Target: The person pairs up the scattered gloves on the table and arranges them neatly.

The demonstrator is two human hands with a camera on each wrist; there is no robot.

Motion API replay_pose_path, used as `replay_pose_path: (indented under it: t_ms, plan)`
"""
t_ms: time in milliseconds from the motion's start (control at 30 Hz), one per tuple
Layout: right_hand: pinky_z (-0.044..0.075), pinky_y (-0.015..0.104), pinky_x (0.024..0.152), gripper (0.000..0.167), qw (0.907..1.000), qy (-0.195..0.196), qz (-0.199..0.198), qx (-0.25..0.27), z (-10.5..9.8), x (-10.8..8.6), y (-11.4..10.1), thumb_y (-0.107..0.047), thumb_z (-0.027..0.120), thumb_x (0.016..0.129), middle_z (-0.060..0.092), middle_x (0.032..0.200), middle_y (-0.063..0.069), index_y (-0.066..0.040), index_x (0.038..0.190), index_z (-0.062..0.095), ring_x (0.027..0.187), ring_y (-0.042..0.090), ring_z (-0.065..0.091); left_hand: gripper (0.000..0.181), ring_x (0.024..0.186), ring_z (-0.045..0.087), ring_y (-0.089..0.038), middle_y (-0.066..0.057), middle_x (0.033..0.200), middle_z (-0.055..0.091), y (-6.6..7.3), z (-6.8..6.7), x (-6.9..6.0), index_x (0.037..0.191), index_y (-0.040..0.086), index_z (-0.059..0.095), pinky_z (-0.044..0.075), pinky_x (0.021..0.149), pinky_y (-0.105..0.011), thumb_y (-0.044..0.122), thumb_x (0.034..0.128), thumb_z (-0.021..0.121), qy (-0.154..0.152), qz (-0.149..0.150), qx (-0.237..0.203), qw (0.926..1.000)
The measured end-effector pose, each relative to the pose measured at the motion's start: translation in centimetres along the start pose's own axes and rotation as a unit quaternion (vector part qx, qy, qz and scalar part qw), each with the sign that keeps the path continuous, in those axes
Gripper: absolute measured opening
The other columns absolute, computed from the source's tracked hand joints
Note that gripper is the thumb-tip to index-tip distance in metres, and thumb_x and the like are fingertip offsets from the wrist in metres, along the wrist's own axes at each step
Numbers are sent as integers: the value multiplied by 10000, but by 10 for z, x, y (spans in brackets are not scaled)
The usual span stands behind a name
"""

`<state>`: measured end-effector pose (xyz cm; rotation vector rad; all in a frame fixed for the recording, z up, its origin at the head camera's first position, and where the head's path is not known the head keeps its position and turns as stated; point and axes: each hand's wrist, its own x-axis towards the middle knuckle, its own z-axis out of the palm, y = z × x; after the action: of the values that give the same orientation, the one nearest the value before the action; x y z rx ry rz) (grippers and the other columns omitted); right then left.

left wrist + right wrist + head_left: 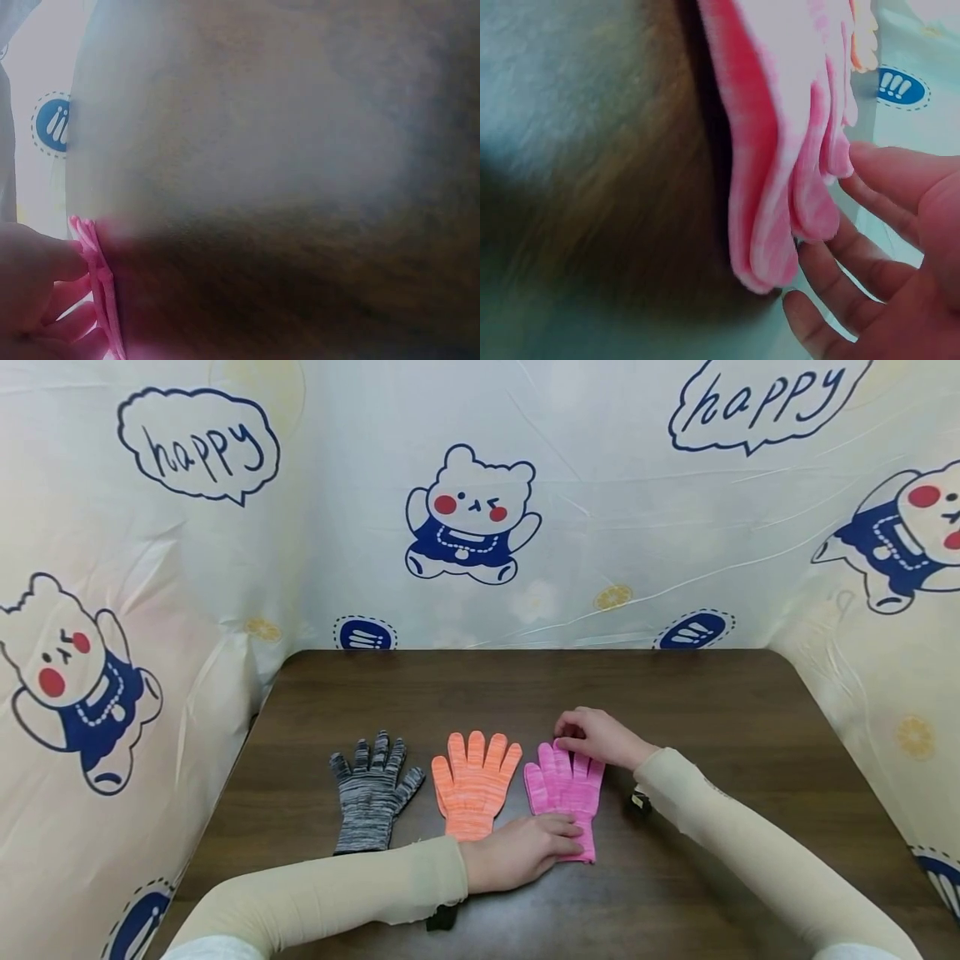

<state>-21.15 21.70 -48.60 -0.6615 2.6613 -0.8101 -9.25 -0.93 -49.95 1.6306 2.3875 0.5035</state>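
Note:
A pink knitted glove (pixel 562 785) lies flat on the table, fingers pointing away from me. My left hand (pixel 521 853) rests on its lower part near the cuff, with the fingertips on the fabric. At the glove's fingertips is my right hand (pixel 603 739), thumb touching one of them. In the right wrist view the pink fabric (pixel 776 172) shows layered finger edges, and the fingers of the right hand (pixel 900 277) are spread loosely beside them. The left wrist view catches the glove edge (pixel 103 289) beside the left hand's fingers. To the left lies an orange glove (pixel 471 789), its cuff partly behind my left hand.
A grey-and-black striped glove (pixel 367 806) lies at the left of the row. The dark wooden table (pixel 675 685) has rounded far corners. Patterned cloth (pixel 600 552) hangs behind it and on both sides. Small dark wrist-camera parts (pixel 640 802) show under the forearms.

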Motion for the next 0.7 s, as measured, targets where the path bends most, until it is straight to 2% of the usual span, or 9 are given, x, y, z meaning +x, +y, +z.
replay_pose_path:
  t_ms: [133, 267, 367, 533, 700]
  plan:
    - [528, 349, 770, 50, 9998, 97, -37, -169, 3, 3, 0, -139, 750, 964, 642, 902, -6, -149, 963, 701, 834, 159, 576, 314, 1445, 474, -150, -5, 1491, 590, 0, 0, 1, 1366, 171, 701, 413, 1138, -285, 168, 1074, 586, -3, -4, -24, 10000]
    - [520, 344, 748, 91, 9993, 158, 188, -299, 3, 3, -2, -146, 755, 960, 632, 867, -11, -157, 916, 676, 804, 158, 568, 316, 1443, 477, -153, -12, 1492, 590, 1, 1, 1, 1366, 163, 701, 407, 1142, -283, 156, 1069, 593, 0, -20, -70, 10000]
    - [526, 354, 755, 83, 9989, 160, 319, -314, 3, 2, -2, -155, 756, 959, 636, 868, -5, -145, 933, 678, 804, 166, 571, 313, 1441, 480, -156, -16, 1487, 595, 1, 2, 0, 1361, 159, 704, 398, 1147, -278, 152, 1067, 597, 37, 2, -81, 10000]
    - [534, 367, 792, 105, 9990, 27, 301, -321, 4, 4, -1, -211, 756, 968, 645, 909, -8, -141, 1035, 715, 842, 174, 573, 314, 1439, 483, -154, -16, 1485, 596, 0, 1, -1, 1359, 162, 706, 399, 1146, -276, 147, 1062, 606, 57, 20, -77, 10000]
    - [527, 391, 788, 66, 9979, 183, 208, -577, 6, 5, -1, -207, 757, 966, 650, 891, -9, -156, 957, 717, 834, 181, 574, 319, 1442, 479, -156, -23, 1494, 589, 2, -1, -1, 1367, 157, 701, 400, 1146, -281, 146, 1063, 604, -20, -24, -132, 9999]
